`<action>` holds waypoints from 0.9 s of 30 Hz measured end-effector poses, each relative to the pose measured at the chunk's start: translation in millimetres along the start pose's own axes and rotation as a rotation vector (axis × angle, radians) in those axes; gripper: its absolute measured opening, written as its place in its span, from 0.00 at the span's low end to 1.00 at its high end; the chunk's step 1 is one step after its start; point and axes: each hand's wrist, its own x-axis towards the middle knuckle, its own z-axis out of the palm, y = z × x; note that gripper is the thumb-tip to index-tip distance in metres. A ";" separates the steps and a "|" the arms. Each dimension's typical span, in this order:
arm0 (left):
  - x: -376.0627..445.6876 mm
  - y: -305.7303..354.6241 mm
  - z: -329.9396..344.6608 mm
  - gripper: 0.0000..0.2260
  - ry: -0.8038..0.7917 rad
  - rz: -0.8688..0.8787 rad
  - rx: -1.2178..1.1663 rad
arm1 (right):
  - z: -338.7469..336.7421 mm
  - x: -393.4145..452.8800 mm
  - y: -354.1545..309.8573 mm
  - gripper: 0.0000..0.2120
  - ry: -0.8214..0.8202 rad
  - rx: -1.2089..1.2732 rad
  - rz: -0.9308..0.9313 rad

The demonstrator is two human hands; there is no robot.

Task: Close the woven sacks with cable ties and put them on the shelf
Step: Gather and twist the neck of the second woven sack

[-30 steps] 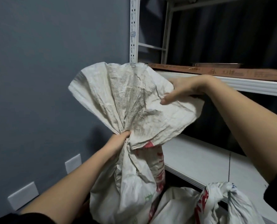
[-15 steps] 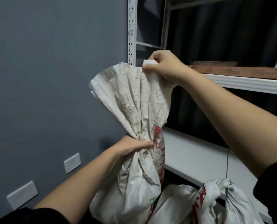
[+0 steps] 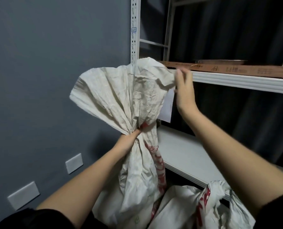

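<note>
A white woven sack [image 3: 137, 162] with red print stands upright in front of me, its mouth gathered into a neck and the loose top [image 3: 121, 91] fanned out above. My left hand [image 3: 132, 136] grips that neck from the left, its fingers mostly hidden in the folds. At the right edge of the fanned top, my right hand [image 3: 183, 90] has its fingers straight and touches the fabric. A second sack [image 3: 203, 207] with a bunched neck lies at the bottom right. No cable tie is visible.
A white metal shelf unit stands right behind the sacks, with a lower board [image 3: 187, 154] and an upper board [image 3: 236, 80] carrying a flat brown carton [image 3: 228, 69]. Its perforated upright [image 3: 135, 30] rises beside the grey wall [image 3: 54, 63], which has wall plates low down.
My right hand has let go of the sack's top edge and moved right and lower, fingers now straight beside the fabric. The top has fanned wider. My left hand still grips the neck.
</note>
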 end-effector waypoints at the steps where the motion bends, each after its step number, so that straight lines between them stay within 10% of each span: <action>1: 0.7 1.1 0.2 0.20 0.029 0.023 -0.008 | -3.7 -11.7 17.9 0.15 0.094 0.091 0.148; 3: 5.2 1.0 0.5 0.21 0.071 0.026 -0.033 | -7.9 -36.5 50.4 0.16 0.066 0.143 0.438; 8: 9.7 3.7 4.5 0.13 0.097 -0.066 -0.081 | 2.8 -101.9 90.6 0.31 -0.811 -0.163 0.515; 15: 11.7 11.3 7.3 0.20 0.093 -0.161 -0.178 | 26.5 -123.3 103.5 0.18 -0.273 -0.688 0.209; 22: 15.0 18.1 11.5 0.15 -0.173 -0.219 -0.266 | 45.7 -116.8 89.8 0.26 -0.429 0.039 0.440; 27: 17.1 37.8 3.1 0.14 -0.344 -0.215 -0.121 | 47.4 -106.9 102.9 0.32 -0.472 0.024 0.406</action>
